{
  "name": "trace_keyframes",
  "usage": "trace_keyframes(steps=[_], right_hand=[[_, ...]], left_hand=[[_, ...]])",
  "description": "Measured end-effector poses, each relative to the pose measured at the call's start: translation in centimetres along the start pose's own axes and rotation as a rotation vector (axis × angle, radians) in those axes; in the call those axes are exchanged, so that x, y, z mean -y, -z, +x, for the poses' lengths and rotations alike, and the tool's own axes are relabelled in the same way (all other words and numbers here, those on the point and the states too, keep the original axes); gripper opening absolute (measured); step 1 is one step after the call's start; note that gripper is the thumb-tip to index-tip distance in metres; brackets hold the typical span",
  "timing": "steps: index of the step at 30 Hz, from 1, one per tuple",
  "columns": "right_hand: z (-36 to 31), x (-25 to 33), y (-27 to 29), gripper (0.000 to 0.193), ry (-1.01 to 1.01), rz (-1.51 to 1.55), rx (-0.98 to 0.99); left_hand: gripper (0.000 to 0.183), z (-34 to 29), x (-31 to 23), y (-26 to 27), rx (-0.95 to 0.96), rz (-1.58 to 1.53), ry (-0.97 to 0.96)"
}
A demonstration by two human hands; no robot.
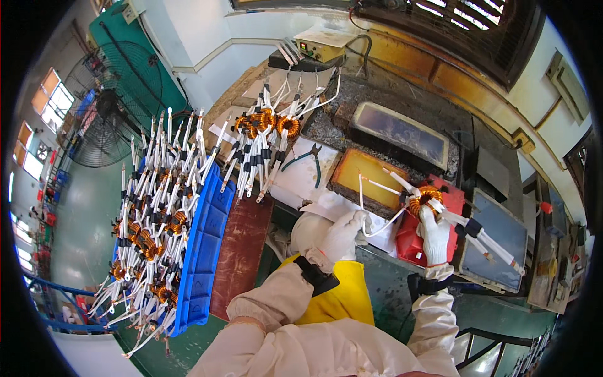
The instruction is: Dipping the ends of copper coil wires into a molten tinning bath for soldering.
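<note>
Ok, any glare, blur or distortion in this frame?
Head view: strong fisheye bending toward the black rim; head view: left-side windows and slatted window look blown out; head view: orange coil, left hand and right hand well lit, no obvious motion blur.

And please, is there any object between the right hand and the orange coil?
Nothing visible stands between them: the gloved right hand holds the orange coil at its lower edge. The red object is below, not between.
</note>
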State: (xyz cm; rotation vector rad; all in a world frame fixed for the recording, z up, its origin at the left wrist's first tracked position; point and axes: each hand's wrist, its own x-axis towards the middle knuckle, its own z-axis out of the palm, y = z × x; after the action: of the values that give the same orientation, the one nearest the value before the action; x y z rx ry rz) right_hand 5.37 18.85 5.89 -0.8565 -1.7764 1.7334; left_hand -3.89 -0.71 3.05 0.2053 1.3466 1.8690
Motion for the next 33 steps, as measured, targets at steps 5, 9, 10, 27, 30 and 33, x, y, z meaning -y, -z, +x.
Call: trace_keyframes(steps=[5, 9, 10, 27, 30, 33], right_hand=[[-0.1, 0.4, -0.6, 0.035, 0.023, -0.059, -0.014], [-0.3, 0.9, -0.9, 0.034, 0.052, -0.082, -0.005], [-0.3, 0.9, -0.9, 0.034, 0.05, -0.083, -0.005], [-0.1, 1.4, -1.5, 0.037, 0.061, -0.269, -0.026], [0.1, 1.4, -1.9, 0.036, 0.051, -0.275, -0.015], [0.1, 1.4, -1.5, 0.035, 0.069, -0.281, -0.036]], left_hand=[[0.028, 1.5, 1.8, 1.7, 0.035, -0.024, -0.071], [0.028, 1.6, 2.0, 2.2, 0.068, 0.009, -0.058], [0.028, 1.6, 2.0, 2.1, 0.059, -0.016, -0.026], [0.028, 1.6, 2.8, 2.7, 0.06, -0.114, -0.017], [0.028, 1.7, 2.9, 2.9, 0.049, -0.12, -0.011], [0.028, 1.7, 2.8, 2.5, 0.058, -0.121, -0.016]])
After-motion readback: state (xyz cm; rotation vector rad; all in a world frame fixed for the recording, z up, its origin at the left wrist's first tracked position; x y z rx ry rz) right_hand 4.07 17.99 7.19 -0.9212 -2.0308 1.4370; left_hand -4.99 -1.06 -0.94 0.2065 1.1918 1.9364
